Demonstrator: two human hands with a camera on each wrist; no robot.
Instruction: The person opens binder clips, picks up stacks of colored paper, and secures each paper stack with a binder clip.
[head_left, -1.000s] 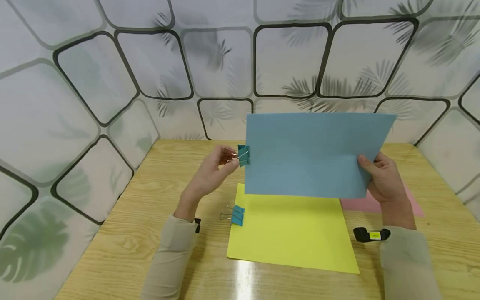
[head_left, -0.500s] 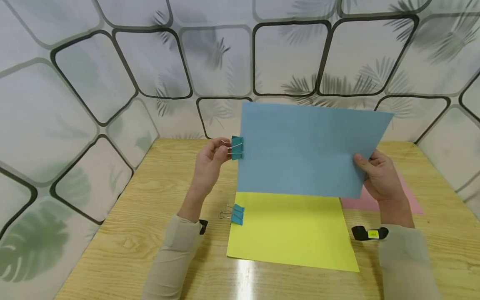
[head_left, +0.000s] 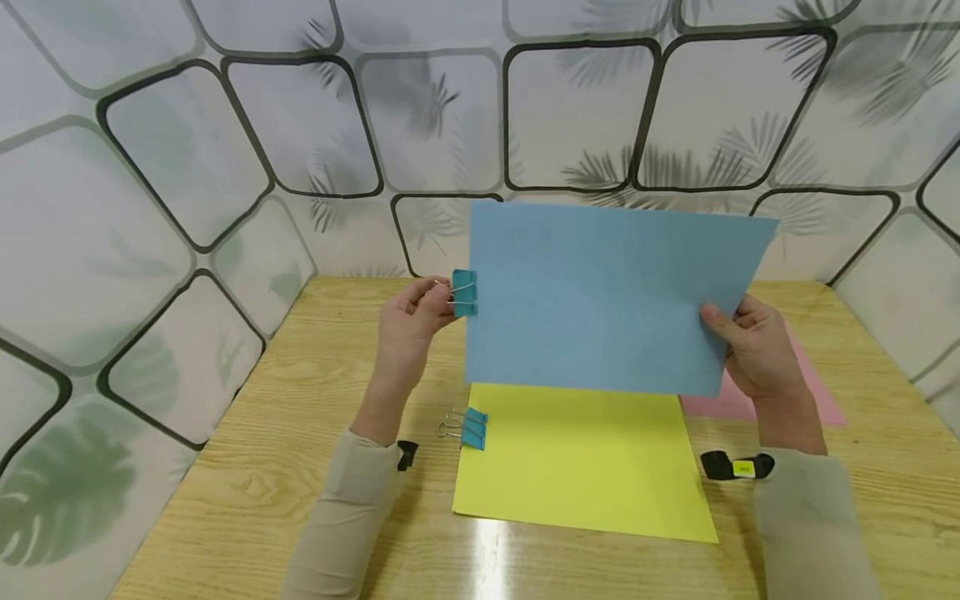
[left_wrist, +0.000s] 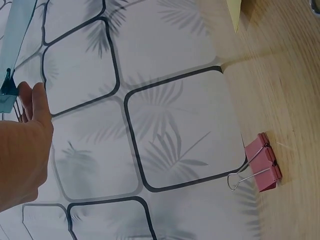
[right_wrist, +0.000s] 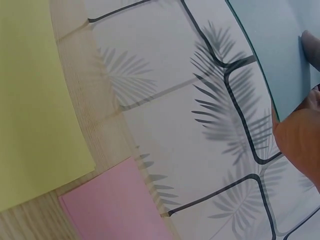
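A blue sheet of paper (head_left: 585, 300) is held up in front of me, above the table. My right hand (head_left: 761, 350) grips its right edge, thumb on the near face. At the sheet's left edge sits a teal binder clip (head_left: 465, 293), and my left hand (head_left: 408, 329) pinches its wire handles. Seen from the left wrist, the same teal clip (left_wrist: 8, 97) is partly cut off by the frame edge. In the right wrist view the blue paper's corner (right_wrist: 287, 95) hangs just above my right hand (right_wrist: 302, 142).
On the wooden table (head_left: 300, 400) lies yellow paper (head_left: 585, 467) with a blue binder clip (head_left: 474, 429) on its left edge. Pink paper (head_left: 806, 392) lies partly behind my right hand. A pink binder clip (left_wrist: 264, 162) shows in the left wrist view. A patterned wall (head_left: 442, 108) rises behind.
The blue paper, the teal clip and my left hand have risen and shifted left. The clip, tilted a second ago, now stands straighter. My right hand has moved slightly left.
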